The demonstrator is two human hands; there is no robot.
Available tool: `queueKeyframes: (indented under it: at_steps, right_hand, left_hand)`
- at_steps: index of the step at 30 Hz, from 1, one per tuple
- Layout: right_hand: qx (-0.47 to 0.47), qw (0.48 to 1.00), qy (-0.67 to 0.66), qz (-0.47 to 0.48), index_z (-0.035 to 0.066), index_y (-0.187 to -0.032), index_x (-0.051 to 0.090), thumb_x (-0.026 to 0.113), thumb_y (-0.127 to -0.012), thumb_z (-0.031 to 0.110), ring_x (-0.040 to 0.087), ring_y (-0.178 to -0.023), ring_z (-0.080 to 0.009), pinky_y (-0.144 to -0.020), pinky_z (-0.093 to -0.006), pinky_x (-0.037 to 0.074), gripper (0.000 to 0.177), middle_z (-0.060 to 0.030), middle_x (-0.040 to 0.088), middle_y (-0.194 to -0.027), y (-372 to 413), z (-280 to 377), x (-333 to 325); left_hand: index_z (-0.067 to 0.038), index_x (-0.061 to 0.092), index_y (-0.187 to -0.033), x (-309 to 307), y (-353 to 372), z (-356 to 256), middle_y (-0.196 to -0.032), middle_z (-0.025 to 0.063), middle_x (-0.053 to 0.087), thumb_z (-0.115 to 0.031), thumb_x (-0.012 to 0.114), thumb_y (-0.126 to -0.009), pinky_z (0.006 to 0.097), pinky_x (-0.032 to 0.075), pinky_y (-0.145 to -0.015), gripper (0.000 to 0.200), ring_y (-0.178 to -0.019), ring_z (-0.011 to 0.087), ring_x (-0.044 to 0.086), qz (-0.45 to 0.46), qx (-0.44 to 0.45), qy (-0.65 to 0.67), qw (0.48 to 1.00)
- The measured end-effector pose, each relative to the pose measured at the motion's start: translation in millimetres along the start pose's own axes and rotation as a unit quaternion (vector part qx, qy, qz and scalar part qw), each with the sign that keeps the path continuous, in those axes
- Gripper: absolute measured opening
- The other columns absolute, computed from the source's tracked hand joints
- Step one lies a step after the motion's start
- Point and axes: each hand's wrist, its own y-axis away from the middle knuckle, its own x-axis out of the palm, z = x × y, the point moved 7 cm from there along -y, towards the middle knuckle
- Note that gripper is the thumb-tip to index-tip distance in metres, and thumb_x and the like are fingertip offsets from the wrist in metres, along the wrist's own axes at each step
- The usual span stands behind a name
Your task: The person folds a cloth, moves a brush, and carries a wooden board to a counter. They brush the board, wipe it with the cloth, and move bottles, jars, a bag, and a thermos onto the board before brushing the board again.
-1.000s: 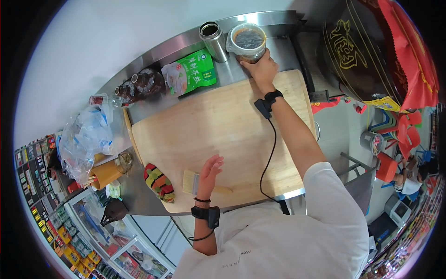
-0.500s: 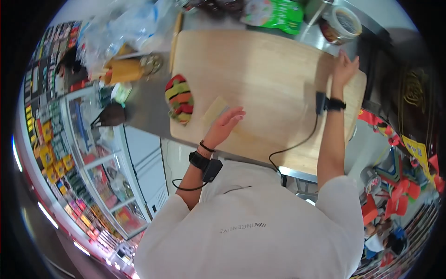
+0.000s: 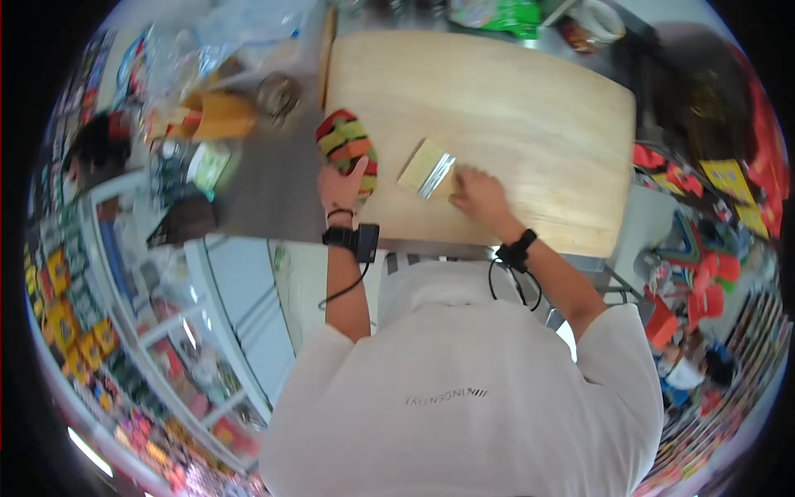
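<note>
A striped cloth (image 3: pixel 348 142) in red, yellow-green, orange and black lies at the left end of the wooden board (image 3: pixel 513 108). My left hand (image 3: pixel 339 189) is at its lower end, thumb on the right side and fingers on the left, closed around it. Right of the cloth is a wide flat brush (image 3: pixel 424 164) with tan bristles and a silver metal band. My right hand (image 3: pixel 484 199), blurred, has its fingers closed at the brush's handle end, which is mostly hidden. Both wrists wear black straps with cables.
A jar-like glass item (image 3: pixel 278 95) and a mustard-yellow container (image 3: pixel 219 114) stand left of the board. Behind it are a green packet (image 3: pixel 497 15) and a white-rimmed tub (image 3: pixel 598 25). A dark bag (image 3: pixel 184 219) hangs near the counter's left edge.
My left hand has moved from beside the brush to the striped cloth. My right hand has come from the board's far right to the brush handle. The view has shifted slightly.
</note>
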Motion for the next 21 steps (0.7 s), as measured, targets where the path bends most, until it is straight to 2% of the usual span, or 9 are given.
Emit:
queueKeyframes:
  at_steps: [2, 4, 6, 9, 11, 13, 15, 17, 21]
  right_hand:
    - [0.013, 0.999, -0.031, -0.036, 0.005, -0.105, 0.056, 0.069, -0.078, 0.027, 0.059, -0.096, -0.0343, -0.081, -0.0426, 0.050, 0.037, -0.0143, 0.060, -0.100, 8, -5, 17]
    - [0.033, 0.996, -0.061, -0.050, 0.005, -0.103, 0.055, 0.067, -0.080, 0.027, 0.060, -0.094, -0.0353, -0.080, -0.0428, 0.050, 0.034, -0.0150, 0.060, -0.097, 21, -14, 15]
    - [0.052, 0.993, -0.092, -0.044, 0.004, -0.104, 0.055, 0.065, -0.082, 0.027, 0.061, -0.089, -0.0362, -0.078, -0.0426, 0.050, 0.033, -0.0163, 0.061, -0.093, 33, -24, 6]
    - [0.108, 0.982, -0.150, -0.028, 0.002, -0.107, 0.054, 0.062, -0.085, 0.027, 0.062, -0.083, -0.0376, -0.073, -0.0431, 0.050, 0.034, -0.0196, 0.063, -0.086, 57, -75, -27]
    - [0.145, 0.964, -0.178, -0.136, 0.001, -0.111, 0.053, 0.061, -0.086, 0.027, 0.064, -0.082, -0.0380, -0.072, -0.0445, 0.050, 0.036, -0.0227, 0.065, -0.083, 80, -120, -84]
    - [0.269, 0.922, -0.181, -0.210, 0.002, -0.114, 0.053, 0.062, -0.084, 0.027, 0.063, -0.086, -0.0400, -0.072, -0.0457, 0.050, 0.039, -0.0225, 0.065, -0.086, 100, -179, -154]
    - [0.182, 0.909, -0.022, -0.375, -0.001, -0.113, 0.052, 0.061, -0.082, 0.025, 0.063, -0.083, -0.0429, -0.074, -0.0487, 0.051, 0.041, -0.0239, 0.065, -0.085, 100, -266, -206]
    - [0.294, 0.893, 0.058, -0.335, -0.006, -0.113, 0.050, 0.057, -0.082, 0.022, 0.063, -0.086, -0.0454, -0.077, -0.0515, 0.051, 0.043, -0.0280, 0.065, -0.089, 83, -326, -260]
    - [0.283, 0.895, 0.060, -0.339, 0.001, -0.115, 0.052, 0.053, -0.086, 0.020, 0.062, -0.090, -0.0441, -0.078, -0.0541, 0.049, 0.035, -0.0287, 0.065, -0.090, 2, -396, -317]
  left_hand:
    - [-0.002, 0.060, -0.116, 4, 3, -29, -0.105, 0.0207, 0.066, -0.047, 0.078, -0.070, 0.0429, 0.049, -0.088, 0.067, -0.101, 0.0365, 0.062, 0.070, 0.069, 0.057, 0.993]
    - [-0.003, 0.061, -0.115, 12, 1, -15, -0.105, 0.0199, 0.066, -0.043, 0.080, -0.067, 0.0434, 0.049, -0.087, 0.065, -0.102, 0.0376, 0.062, 0.068, 0.034, -0.083, 0.994]
    - [-0.002, 0.060, -0.114, 10, 1, -15, -0.106, 0.0214, 0.066, -0.039, 0.078, -0.069, 0.0448, 0.048, -0.087, 0.062, -0.102, 0.0390, 0.061, 0.030, 0.085, -0.089, 0.992]
    - [0.002, 0.062, -0.108, 15, -8, -4, -0.107, 0.0244, 0.061, -0.036, 0.073, -0.071, 0.0452, 0.046, -0.092, 0.054, -0.105, 0.0417, 0.057, 0.064, 0.062, -0.069, 0.994]
    - [0.004, 0.060, -0.113, 9, -10, -1, -0.105, 0.0216, 0.063, -0.031, 0.071, -0.074, 0.0417, 0.047, -0.090, 0.053, -0.102, 0.0368, 0.060, 0.084, 0.083, 0.046, 0.992]
    - [0.004, 0.057, -0.117, -5, 3, -22, -0.102, 0.0149, 0.065, -0.027, 0.070, -0.076, 0.0366, 0.048, -0.087, 0.053, -0.098, 0.0276, 0.061, 0.119, 0.057, 0.213, 0.968]
    - [0.004, 0.056, -0.117, -6, 11, -31, -0.101, 0.0093, 0.064, -0.022, 0.069, -0.079, 0.0319, 0.048, -0.082, 0.047, -0.092, 0.0201, 0.060, 0.155, 0.005, 0.283, 0.946]
    - [0.002, 0.058, -0.113, -4, 25, -53, -0.102, 0.0076, 0.064, -0.017, 0.066, -0.082, 0.0306, 0.051, -0.079, 0.037, -0.090, 0.0183, 0.062, 0.168, -0.050, 0.333, 0.926]
    - [0.001, 0.058, -0.109, -2, 63, -125, -0.101, 0.0077, 0.064, -0.012, 0.063, -0.084, 0.0297, 0.053, -0.074, 0.028, -0.087, 0.0161, 0.064, 0.166, -0.080, 0.383, 0.905]
